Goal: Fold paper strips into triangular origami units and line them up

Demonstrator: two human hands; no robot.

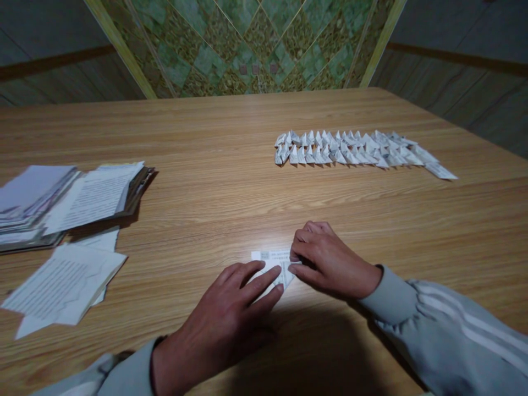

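A small printed sheet of paper (268,256), partly folded with slanted lower edges, lies flat on the wooden table in front of me. My left hand (235,300) rests over its left and lower part, fingers stretched out and fingertips pressing on it. At the paper's right end, my right hand (325,256) has its fingers curled, with thumb and forefinger pinching the edge. The hands cover much of the paper, so its full shape is hidden.
Two rows of folded paper pieces (342,148) stand at the back right of the table (214,203). On the left sit a stack of papers and booklets (37,192) and a loose pile of printed sheets (66,283). A tiled wall (256,49) rises beyond the table.
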